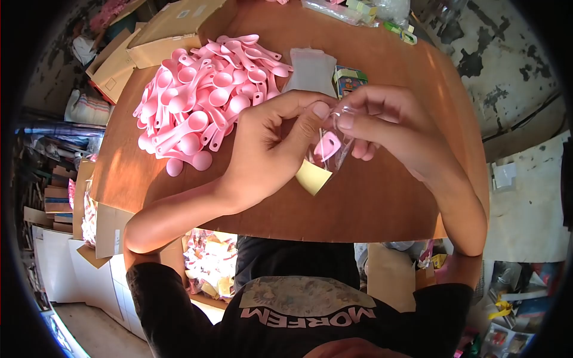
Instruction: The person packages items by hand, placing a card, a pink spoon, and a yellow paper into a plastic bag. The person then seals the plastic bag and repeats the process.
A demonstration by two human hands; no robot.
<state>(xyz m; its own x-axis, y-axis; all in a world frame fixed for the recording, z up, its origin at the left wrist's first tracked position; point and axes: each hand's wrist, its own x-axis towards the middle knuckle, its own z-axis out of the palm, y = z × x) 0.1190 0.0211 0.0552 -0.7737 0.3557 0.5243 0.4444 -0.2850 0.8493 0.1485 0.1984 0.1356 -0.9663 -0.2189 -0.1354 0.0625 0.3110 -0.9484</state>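
My left hand (268,146) and my right hand (385,122) meet over the near part of the table, pinching the top of a small clear plastic bag (342,150) between thumbs and fingers. Through the film shows the pink handle end of a spoon (328,145); fingers hide the rest of it. At the bag's lower end is a yellow paper piece (313,177). To the left of my left hand lies a big heap of pink plastic measuring spoons (197,95). Just beyond my fingers are a stack of clear bags (312,68) and a small colourful box (351,79).
The brown table (382,209) has a curved edge close to my body. A cardboard box (179,30) stands behind the heap. Plastic packets (340,12) and a green item (400,33) lie along the far edge. Below at left is a carton of packed pieces (209,262).
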